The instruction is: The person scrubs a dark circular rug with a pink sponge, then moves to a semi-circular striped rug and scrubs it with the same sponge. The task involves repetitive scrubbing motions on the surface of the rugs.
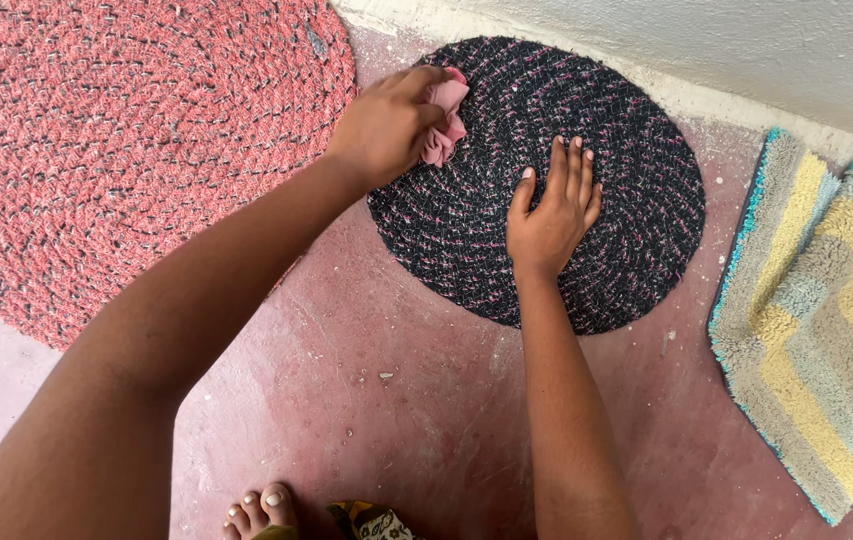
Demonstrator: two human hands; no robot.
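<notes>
At the near edge of the view, the toes of a bare foot are seen on the worn, reddish-pink painted floor, with a scrap of patterned fabric just beside them. Small pale flecks are scattered over the floor beyond the foot. From there both forearms are stretched forward. The right hand is laid flat, palm down and fingers extended together, on the round black braided mat flecked with pink; nothing is gripped by it. Slightly farther and to the left, the left hand is closed around a crumpled pink cloth, which is pressed against the upper left part of the black mat, close to its rim. To the left of that mat, a larger round braided mat in salmon red with dark flecks is spread on the floor, the two rims nearly touching. Well to the right, a shaggy rectangular rug striped in yellow, grey and teal is laid, apart from the black mat. Farthest away, the base of a whitish plastered wall is met by the floor.
</notes>
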